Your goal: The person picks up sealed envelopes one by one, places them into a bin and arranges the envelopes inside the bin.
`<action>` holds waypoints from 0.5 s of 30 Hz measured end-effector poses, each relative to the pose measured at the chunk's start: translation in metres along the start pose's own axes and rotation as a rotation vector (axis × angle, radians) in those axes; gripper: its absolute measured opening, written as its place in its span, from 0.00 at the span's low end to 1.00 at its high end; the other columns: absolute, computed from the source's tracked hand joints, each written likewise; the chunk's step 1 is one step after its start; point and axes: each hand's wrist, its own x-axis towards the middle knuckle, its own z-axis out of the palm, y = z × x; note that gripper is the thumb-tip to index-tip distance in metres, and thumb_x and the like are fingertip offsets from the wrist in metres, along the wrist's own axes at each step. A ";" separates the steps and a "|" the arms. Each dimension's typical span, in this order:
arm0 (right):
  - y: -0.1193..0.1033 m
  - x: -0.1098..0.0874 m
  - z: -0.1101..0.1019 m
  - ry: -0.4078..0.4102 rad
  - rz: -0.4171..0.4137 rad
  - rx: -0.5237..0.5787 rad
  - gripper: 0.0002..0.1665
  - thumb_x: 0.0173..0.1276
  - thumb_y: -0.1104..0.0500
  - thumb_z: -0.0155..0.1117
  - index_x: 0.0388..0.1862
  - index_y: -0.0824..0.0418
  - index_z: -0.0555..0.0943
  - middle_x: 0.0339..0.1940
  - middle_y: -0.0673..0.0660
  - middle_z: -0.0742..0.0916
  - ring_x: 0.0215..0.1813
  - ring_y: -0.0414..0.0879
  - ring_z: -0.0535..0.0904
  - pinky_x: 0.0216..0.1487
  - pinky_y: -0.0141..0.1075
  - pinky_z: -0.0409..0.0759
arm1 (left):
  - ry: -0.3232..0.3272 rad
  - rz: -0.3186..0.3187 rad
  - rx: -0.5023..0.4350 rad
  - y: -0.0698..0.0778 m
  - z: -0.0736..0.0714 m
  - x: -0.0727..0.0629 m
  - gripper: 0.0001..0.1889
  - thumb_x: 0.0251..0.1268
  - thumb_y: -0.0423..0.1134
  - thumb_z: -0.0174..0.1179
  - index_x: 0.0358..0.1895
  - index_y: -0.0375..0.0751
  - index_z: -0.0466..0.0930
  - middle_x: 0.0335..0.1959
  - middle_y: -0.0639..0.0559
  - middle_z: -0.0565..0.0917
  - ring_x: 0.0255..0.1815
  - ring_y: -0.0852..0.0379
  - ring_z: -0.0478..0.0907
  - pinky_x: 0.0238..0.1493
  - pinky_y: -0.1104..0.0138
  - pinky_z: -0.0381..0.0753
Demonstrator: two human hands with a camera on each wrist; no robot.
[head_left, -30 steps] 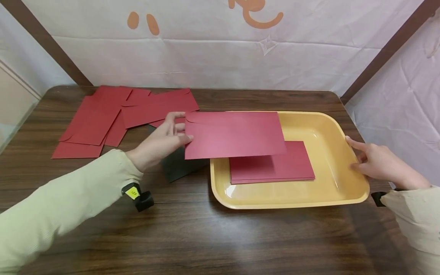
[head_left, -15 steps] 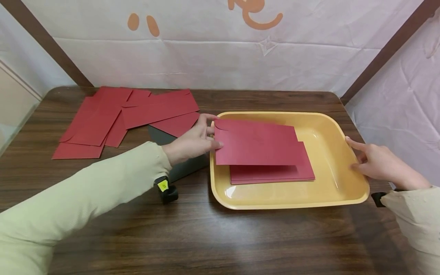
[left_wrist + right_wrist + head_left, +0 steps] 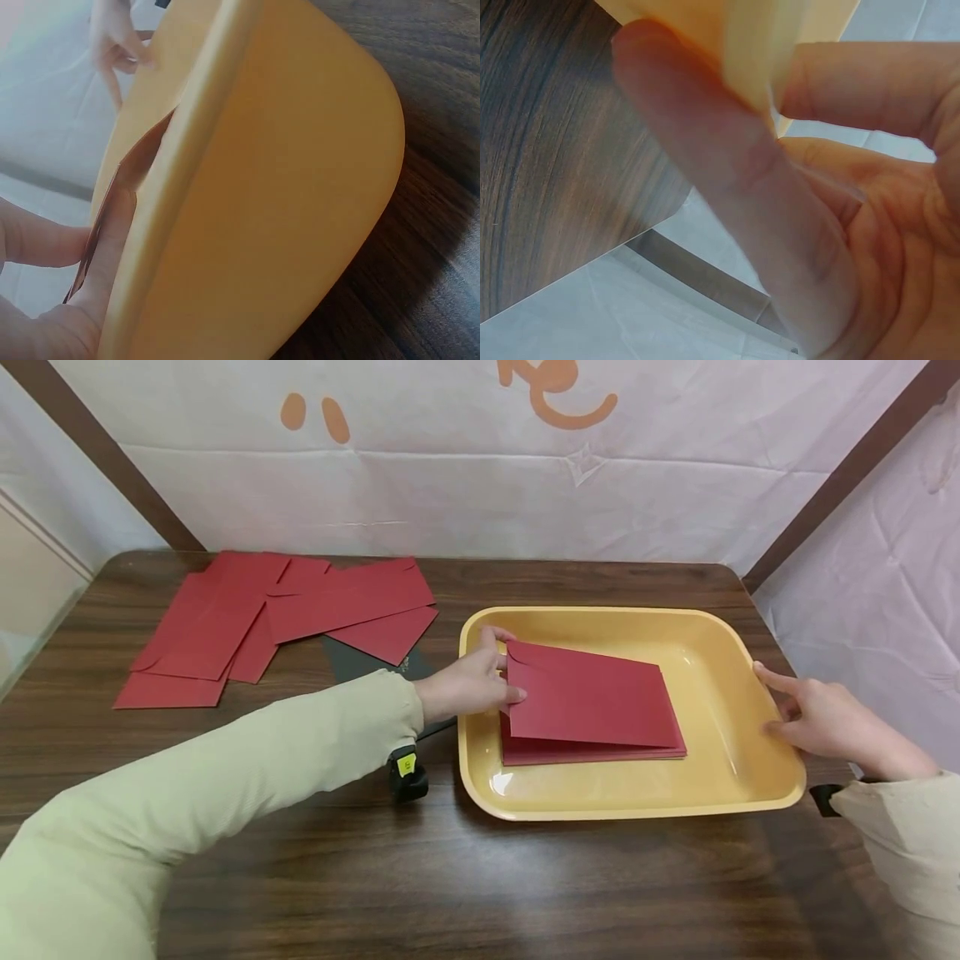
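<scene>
My left hand (image 3: 474,682) pinches the left end of a red envelope (image 3: 588,697) between thumb and fingers, inside the yellow tray (image 3: 738,718). The envelope's far edge lies low over a stack of red envelopes (image 3: 600,754) in the tray, while its held end is tilted up. In the left wrist view the envelope (image 3: 142,154) shows edge-on beside the tray wall (image 3: 262,165). My right hand (image 3: 828,714) grips the tray's right rim, thumb inside and fingers along the edge. The right wrist view shows its fingers (image 3: 712,157) on both sides of the rim (image 3: 757,52).
Several red envelopes (image 3: 217,618) lie overlapping at the back left of the wooden table (image 3: 525,885). A dark green flat piece (image 3: 356,662) lies under one of them, partly hidden by the left arm. A white cloth (image 3: 480,502) hangs behind the table.
My left hand has carried the red envelope right and down, from above the tray's left rim to over the stack inside. My right hand has stayed on the rim.
</scene>
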 end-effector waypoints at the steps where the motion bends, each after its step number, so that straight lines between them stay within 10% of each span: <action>1: 0.000 0.000 0.000 0.000 -0.001 0.000 0.46 0.57 0.62 0.68 0.69 0.77 0.58 0.16 0.46 0.79 0.18 0.38 0.69 0.25 0.33 0.68 | 0.003 -0.005 0.022 0.000 0.001 0.001 0.36 0.64 0.21 0.54 0.66 0.40 0.40 0.56 0.33 0.75 0.45 0.42 0.84 0.42 0.61 0.84; 15: 0.000 -0.003 -0.004 -0.008 0.002 -0.001 0.46 0.58 0.62 0.68 0.69 0.78 0.58 0.17 0.46 0.79 0.17 0.38 0.70 0.25 0.33 0.68 | 0.040 -0.179 0.562 0.015 0.016 0.005 0.42 0.58 0.26 0.56 0.69 0.32 0.36 0.39 0.37 0.78 0.25 0.53 0.78 0.29 0.66 0.82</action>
